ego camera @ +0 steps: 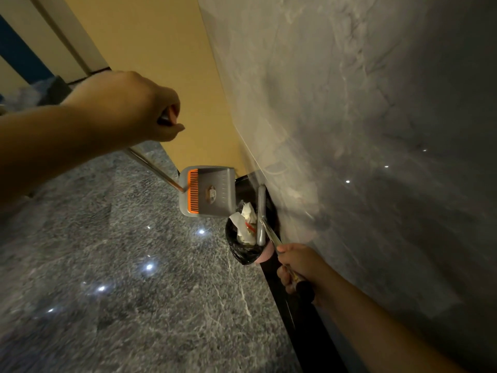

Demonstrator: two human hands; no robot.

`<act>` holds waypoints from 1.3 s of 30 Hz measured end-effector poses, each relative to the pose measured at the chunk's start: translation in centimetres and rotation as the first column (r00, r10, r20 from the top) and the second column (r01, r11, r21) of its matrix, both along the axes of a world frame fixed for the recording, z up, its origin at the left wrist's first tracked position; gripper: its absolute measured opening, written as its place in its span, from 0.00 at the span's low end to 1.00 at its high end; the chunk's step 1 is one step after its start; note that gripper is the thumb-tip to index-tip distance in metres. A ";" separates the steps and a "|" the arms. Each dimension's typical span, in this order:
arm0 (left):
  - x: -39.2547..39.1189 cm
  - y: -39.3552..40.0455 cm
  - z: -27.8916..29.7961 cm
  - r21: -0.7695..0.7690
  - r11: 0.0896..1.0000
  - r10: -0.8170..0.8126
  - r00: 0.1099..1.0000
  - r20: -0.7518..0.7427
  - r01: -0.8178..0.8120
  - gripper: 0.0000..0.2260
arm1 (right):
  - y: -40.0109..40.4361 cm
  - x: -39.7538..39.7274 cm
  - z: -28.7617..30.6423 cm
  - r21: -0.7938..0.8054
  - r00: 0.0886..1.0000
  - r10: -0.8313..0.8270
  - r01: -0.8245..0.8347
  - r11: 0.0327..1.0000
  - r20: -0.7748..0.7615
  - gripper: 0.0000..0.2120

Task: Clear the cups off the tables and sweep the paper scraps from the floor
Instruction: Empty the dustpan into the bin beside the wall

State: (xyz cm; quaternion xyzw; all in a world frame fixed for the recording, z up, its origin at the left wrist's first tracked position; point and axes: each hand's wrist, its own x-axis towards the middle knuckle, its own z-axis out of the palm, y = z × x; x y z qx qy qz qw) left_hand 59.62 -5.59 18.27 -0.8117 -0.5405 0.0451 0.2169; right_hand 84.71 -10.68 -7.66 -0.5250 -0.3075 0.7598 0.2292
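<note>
My left hand (139, 109) grips the top of a long metal handle whose grey dustpan (212, 191), with orange comb teeth, hangs tilted over a bin. The bin (242, 251) has a black liner and holds white paper scraps (246, 219). My right hand (298, 267) grips the metal handle of a broom, and its grey head (261, 214) stands at the bin's right rim against the wall. No cups show.
A pale marble wall (363, 117) with a black skirting (295, 313) runs along the right. A yellow wall (161, 49) stands behind the bin. The polished grey stone floor (121, 278) reflects ceiling lights. Dark shapes lie at the far left.
</note>
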 end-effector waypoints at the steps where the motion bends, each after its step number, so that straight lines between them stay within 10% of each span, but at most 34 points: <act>1: -0.1 -0.4 -0.1 0.007 1.000 0.014 1.000 0.009 -0.014 0.14 | -0.1 -0.2 0.2 0.008 1.000 0.000 0.000 1.000 0.000 0.13; 39: -20.2 -17.4 -9.9 0.037 0.946 0.297 0.906 0.300 -0.322 0.09 | -8.3 -12.2 -0.9 0.015 0.995 0.027 -0.029 0.999 0.094 0.08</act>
